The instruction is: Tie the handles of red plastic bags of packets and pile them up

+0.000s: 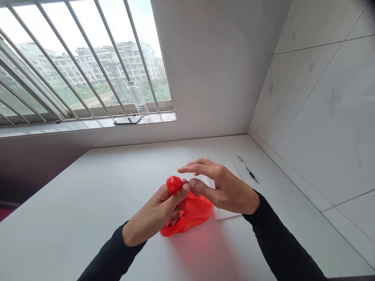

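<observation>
A thin red plastic bag is gathered in my left hand, whose thumb and fingers are closed round it. A rounded, bunched part of the bag sticks out above the left fingers, and the looser part hangs below over the table. Whether anything is inside the bunched part I cannot tell. My right hand is just to the right and above, fingers stretched out and apart from the thumb. The right thumb tip is close to the left thumb at the bag; whether they touch is unclear.
The white table meets a wall at the back and a tiled wall on the right. Behind my right hand lie white paper and a black pen. A plastic bottle and a phone-like flat object rest on the sill of the barred window.
</observation>
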Available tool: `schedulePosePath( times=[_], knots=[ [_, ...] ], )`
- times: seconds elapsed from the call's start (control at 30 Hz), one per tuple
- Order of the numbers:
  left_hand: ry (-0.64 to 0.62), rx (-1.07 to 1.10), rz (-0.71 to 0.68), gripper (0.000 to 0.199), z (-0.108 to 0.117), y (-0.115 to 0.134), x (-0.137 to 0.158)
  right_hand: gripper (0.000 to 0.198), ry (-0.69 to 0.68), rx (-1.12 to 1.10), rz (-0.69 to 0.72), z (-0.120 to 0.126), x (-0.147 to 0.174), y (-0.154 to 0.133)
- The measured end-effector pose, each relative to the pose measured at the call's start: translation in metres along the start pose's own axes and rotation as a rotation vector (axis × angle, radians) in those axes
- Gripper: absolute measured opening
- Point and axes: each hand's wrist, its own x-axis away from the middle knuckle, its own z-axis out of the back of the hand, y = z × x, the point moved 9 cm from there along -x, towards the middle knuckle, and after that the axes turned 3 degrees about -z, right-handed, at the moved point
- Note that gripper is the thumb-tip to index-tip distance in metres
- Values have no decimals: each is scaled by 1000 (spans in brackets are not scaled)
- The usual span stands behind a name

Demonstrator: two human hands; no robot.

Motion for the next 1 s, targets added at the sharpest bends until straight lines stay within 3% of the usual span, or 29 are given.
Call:
schedulePosePath(
  times=[0.13,0.33,0.4,0.57,0.73,0.87,1.0],
  knots=[
    [-87,-16,-6,31,-2,2,1,15,-64,-25,-36,-10,-5,9],
    [-159,-72,8,30,-8,0,6,11,-66,-70,-14,-19,-6,7],
    [-129,-57,5,33,-5,-2,7,8,-42,-102,-64,-18,-7,12],
    [103,154,60,43,15,-15,12,11,42,-136,-203,-14,-8,26],
    [79,378,26,32,19,-17,10,7,95,-156,-238,-12,-9,31],
    [114,452,-38,28,32,-19,7,5,1,-119,-107,-18,-8,16],
    [160,362,-57,18,41,-22,10,10,-156,-86,9,-33,-6,5]
  ],
)
